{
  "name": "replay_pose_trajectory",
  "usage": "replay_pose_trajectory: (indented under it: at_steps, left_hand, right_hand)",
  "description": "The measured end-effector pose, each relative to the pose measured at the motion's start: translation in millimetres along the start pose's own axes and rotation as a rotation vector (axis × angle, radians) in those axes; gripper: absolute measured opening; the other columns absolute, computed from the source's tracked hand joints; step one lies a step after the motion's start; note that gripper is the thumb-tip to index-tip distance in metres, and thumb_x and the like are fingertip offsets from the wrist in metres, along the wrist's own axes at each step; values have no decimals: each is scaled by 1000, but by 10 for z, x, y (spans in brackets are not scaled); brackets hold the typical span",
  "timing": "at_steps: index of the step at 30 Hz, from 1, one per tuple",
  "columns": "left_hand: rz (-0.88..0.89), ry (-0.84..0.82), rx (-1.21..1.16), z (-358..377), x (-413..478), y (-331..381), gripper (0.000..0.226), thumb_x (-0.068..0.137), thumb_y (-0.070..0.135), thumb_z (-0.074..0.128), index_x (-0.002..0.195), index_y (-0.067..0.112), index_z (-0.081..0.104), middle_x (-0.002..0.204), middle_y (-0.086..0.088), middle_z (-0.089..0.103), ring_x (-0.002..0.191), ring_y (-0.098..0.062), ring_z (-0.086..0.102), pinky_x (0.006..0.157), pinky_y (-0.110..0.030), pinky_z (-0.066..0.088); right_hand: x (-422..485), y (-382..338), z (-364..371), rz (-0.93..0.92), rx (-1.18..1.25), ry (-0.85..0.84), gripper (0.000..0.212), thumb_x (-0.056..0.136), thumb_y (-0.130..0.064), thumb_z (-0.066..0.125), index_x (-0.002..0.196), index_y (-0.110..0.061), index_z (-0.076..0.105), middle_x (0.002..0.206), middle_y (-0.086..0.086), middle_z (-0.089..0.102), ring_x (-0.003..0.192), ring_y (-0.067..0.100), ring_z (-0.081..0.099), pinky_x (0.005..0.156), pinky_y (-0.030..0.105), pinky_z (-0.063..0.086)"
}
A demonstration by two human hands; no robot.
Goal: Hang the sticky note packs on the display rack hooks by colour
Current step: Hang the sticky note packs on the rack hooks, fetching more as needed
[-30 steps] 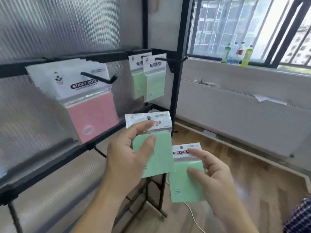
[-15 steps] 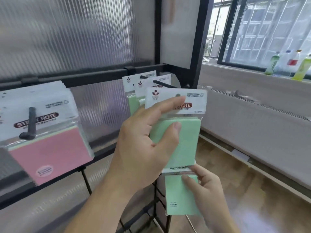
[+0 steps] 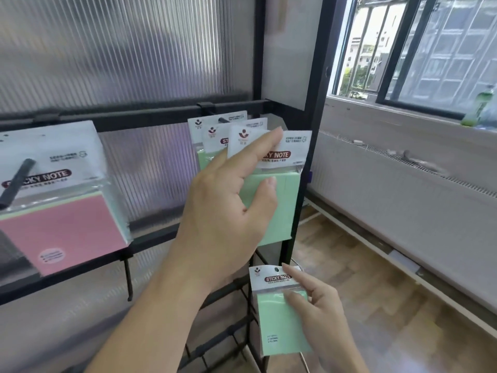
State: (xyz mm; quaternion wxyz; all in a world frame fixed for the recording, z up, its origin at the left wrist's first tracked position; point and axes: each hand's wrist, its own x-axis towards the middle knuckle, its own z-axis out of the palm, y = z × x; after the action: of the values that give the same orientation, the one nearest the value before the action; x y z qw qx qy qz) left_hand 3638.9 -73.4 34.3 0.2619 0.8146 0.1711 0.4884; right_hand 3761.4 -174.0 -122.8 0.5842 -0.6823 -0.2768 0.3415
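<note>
My left hand [image 3: 228,208] holds a green sticky note pack [image 3: 279,189] by its white header, thumb on the green pad, right in front of two green packs [image 3: 215,133] hanging on the rack's right hook. That hook is mostly hidden behind the packs. Lower down, my right hand [image 3: 320,313] pinches a second green pack [image 3: 279,327] at its side. On the left hook [image 3: 16,181] hang several pink packs [image 3: 61,224].
The black display rack [image 3: 314,103] has a ribbed translucent back panel [image 3: 121,49]. To the right are a white radiator cover [image 3: 403,200], a window sill with a green bottle [image 3: 478,109], and wooden floor [image 3: 376,305].
My left hand lifted its green pack up and forward to the hanging green packs. My right hand with the other pack dropped lower in view. The rack came closer.
</note>
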Motion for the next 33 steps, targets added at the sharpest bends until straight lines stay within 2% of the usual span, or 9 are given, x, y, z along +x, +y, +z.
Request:
replay_pose_trajectory:
  at_steps: [4, 8, 10, 14, 17, 19, 22, 28, 33]
  left_hand:
    - [57, 0, 145, 17, 38, 55, 49, 90, 19, 55, 137, 29, 52, 99, 25, 54, 98, 9, 48, 83, -1, 40]
    - [64, 9, 189, 36, 47, 53, 50, 89, 14, 57, 138, 22, 53, 110, 18, 60, 98, 10, 51, 90, 7, 26]
    - [4, 6, 163, 47, 52, 16, 50, 89, 18, 56, 138, 25, 52, 111, 26, 52, 100, 10, 52, 91, 5, 29]
    - [-48, -10, 188, 74, 70, -82, 52, 95, 12, 58, 144, 25, 45, 122, 19, 44, 107, 13, 46, 85, 14, 11]
    - [-46, -26, 190, 83, 83, -152, 54, 96, 11, 55, 145, 31, 40, 131, 12, 46, 106, 31, 34, 82, 15, 13]
    - [-42, -23, 222, 99, 80, -218, 57, 98, 11, 52, 147, 33, 35, 134, 5, 50, 109, 23, 38, 84, 15, 13]
    - [-52, 22, 248, 122, 73, -345, 58, 99, 9, 48, 148, 35, 30, 123, 0, 50, 104, 12, 44, 86, 11, 23]
    - [-55, 114, 374, 68, 122, -540, 57, 97, 9, 53, 147, 31, 35, 89, 22, 35, 85, 15, 45, 77, 6, 33]
    - [-8, 143, 525, 5, 119, -671, 63, 93, 9, 61, 147, 29, 36, 90, 8, 41, 73, -7, 47, 72, -11, 44]
  right_hand:
    - [13, 40, -46, -6, -28, -21, 41, 91, 3, 55, 114, -27, 70, 88, -4, 76, 67, 12, 65, 57, 20, 47]
    - [29, 72, -84, 3, -30, -60, 43, 91, 7, 52, 116, -24, 69, 88, -12, 76, 67, 7, 66, 57, 18, 47]
    - [42, 94, -91, 5, -30, -82, 45, 92, 8, 51, 116, -25, 68, 89, -15, 75, 67, 5, 66, 56, 17, 47]
    - [109, 173, -49, -14, -62, -77, 45, 94, 1, 53, 115, -37, 66, 92, -19, 73, 67, 1, 65, 56, 16, 45]
    - [189, 260, 21, -65, -111, -66, 46, 96, -8, 54, 115, -49, 60, 102, -22, 70, 81, 2, 66, 64, 14, 45]
    - [263, 302, 50, -88, -160, -57, 46, 97, -13, 54, 114, -56, 54, 112, -29, 61, 93, 4, 65, 70, 14, 45]
    - [395, 329, 82, -117, -220, -77, 45, 99, -18, 51, 123, -55, 45, 107, -14, 62, 93, 6, 63, 66, 14, 46]
    - [763, 339, 248, -222, -374, -147, 68, 94, -17, 61, 138, -57, 27, 123, -18, 47, 113, 6, 57, 83, 26, 57]
    - [1055, 288, 425, -357, -449, -143, 62, 97, -24, 55, 143, -52, 24, 143, -5, 37, 125, 6, 47, 92, 14, 47]
